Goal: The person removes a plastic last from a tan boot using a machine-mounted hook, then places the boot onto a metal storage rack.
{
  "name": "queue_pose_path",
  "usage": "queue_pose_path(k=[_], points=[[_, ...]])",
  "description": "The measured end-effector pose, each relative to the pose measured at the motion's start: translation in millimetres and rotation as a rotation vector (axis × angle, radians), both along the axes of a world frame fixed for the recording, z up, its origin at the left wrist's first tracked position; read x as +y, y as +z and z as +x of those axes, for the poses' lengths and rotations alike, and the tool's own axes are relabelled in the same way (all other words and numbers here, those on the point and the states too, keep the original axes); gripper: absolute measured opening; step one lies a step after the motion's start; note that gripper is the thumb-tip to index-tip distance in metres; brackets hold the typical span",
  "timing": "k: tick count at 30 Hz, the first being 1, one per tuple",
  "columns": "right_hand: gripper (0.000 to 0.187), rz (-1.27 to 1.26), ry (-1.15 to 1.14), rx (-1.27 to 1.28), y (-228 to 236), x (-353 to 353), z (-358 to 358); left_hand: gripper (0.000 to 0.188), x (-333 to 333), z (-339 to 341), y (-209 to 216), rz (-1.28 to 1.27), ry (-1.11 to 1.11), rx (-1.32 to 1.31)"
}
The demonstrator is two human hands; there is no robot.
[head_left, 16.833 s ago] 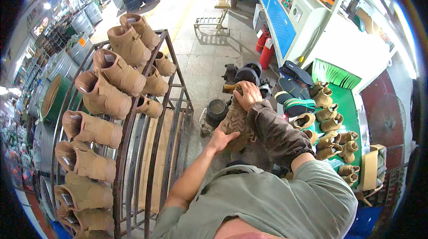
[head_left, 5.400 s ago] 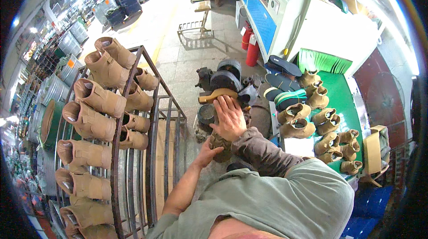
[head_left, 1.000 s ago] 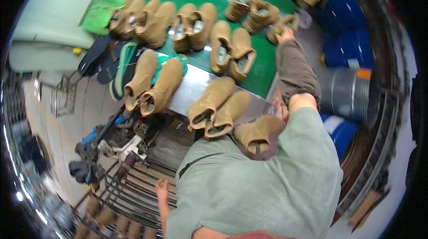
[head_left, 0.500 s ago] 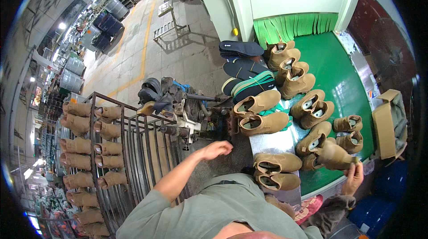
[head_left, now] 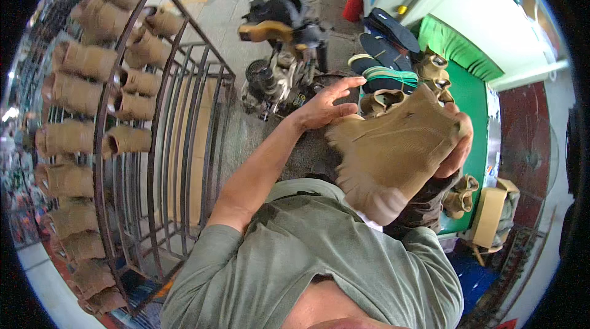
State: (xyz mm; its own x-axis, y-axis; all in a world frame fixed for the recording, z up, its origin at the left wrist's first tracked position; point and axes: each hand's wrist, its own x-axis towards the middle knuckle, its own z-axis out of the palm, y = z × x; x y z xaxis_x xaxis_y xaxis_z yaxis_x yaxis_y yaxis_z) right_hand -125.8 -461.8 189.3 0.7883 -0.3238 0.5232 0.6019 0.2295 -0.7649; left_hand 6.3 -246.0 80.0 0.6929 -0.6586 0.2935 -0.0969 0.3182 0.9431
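Note:
Close in front of my chest, my right hand (head_left: 458, 141) grips a tan boot (head_left: 399, 144) from its right side. The boot is tilted and looks large, its lower left edge ragged and smeared by motion. My left hand (head_left: 329, 105) is open, thumb and fingers apart, just beside the boot's upper left. I cannot tell whether it touches the boot. Behind the held boot, other tan boots (head_left: 432, 66) stand on the green belt (head_left: 474, 105), partly hidden. Dark insoles (head_left: 393, 29) and green-edged insoles (head_left: 390, 76) lie next to them.
A dark metal rack (head_left: 195, 25) at the left holds several tan boots (head_left: 77, 135). A machine (head_left: 276, 77) stands between rack and belt. At the right are a pair of boots (head_left: 460, 199) and a cardboard box (head_left: 487, 217). Red cylinders (head_left: 353, 2) stand at the back.
My right hand has brought the boot from above the belt to in front of my chest. My left hand has moved to beside it and spread its fingers. The view has turned.

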Motion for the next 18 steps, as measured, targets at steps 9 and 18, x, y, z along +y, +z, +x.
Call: queue_pose_path(k=[9,18], points=[[0.038,0.227,0.398,0.661,-55.5,112.5,148.1,0.076,184.0,-80.7,-11.4,-0.175,-0.127,0.314],[0.060,0.000,0.551,0.735,-86.0,172.0,138.3,0.089,211.6,-91.8,-71.9,0.287,0.367,0.220]])
